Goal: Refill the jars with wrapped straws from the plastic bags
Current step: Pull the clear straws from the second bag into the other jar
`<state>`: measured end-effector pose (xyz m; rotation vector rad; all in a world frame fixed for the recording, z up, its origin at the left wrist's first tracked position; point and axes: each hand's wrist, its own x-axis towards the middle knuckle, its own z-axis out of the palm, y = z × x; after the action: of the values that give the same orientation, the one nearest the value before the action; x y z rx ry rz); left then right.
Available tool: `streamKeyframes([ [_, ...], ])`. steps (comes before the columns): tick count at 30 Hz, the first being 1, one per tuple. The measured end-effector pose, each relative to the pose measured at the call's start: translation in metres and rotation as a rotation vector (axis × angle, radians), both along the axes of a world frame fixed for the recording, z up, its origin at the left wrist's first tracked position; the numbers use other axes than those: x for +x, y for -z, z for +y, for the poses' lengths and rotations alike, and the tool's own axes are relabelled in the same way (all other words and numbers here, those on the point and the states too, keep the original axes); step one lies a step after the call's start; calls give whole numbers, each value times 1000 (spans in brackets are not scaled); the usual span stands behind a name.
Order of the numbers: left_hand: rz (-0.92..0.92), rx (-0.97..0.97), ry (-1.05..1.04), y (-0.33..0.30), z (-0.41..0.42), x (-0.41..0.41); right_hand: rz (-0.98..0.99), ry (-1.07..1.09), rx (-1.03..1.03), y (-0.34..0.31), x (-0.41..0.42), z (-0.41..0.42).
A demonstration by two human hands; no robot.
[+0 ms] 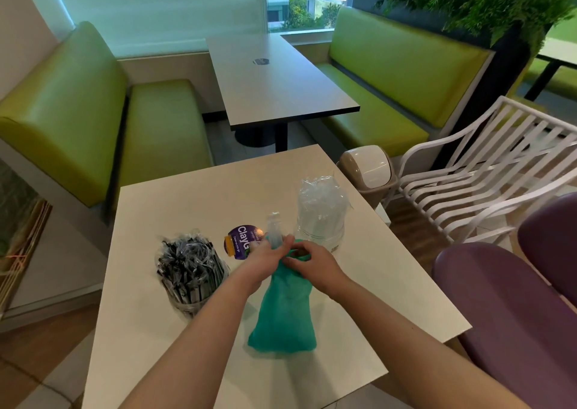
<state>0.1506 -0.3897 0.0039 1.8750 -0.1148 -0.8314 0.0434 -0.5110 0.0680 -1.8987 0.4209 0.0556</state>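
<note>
A green plastic bag point(285, 312) lies on the white table point(390, 287), its mouth held up between both hands. My left hand point(265, 260) grips a small bunch of clear-wrapped straws point(274, 229) that sticks up out of the bag's mouth. My right hand point(313, 263) pinches the green rim of the bag beside it. To the left stands a glass jar point(190, 276) packed with black wrapped straws. Behind my hands stands a second jar point(321, 213) holding clear-wrapped straws.
A round purple sticker point(239, 240) sits on the table between the jars. A small beige swing-lid bin point(368, 166) stands off the far right corner, next to a white slatted chair point(487, 174). Purple seats point(515, 312) are at the right, green benches and a brown table beyond.
</note>
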Motion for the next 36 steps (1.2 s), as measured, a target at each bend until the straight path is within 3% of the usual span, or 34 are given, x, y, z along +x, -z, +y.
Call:
streamKeyframes([
  [4, 102, -224, -2, -58, 4, -31, 32, 22, 94, 3, 2, 1],
  [8, 228, -450, -41, -65, 8, -34, 77, 112, 196, 3, 0, -6],
  [11, 227, -481, -96, -59, 6, -33, 111, 104, 195, 3, 1, -11],
  [16, 142, -459, -155, -53, 4, -35, 106, 131, 258, -4, 4, -11],
  [24, 82, -383, -132, -55, 2, -34, 20, 141, 46, -8, 9, -13],
  [28, -57, -254, -106, -53, -2, -29, -81, 145, -96, -23, 10, -19],
  [33, -370, -48, -24, -48, -10, -24, -220, 145, -198, -63, 18, -36],
  [36, -436, 18, -19, -51, -15, -21, -306, 199, -325, -93, 21, -52],
])
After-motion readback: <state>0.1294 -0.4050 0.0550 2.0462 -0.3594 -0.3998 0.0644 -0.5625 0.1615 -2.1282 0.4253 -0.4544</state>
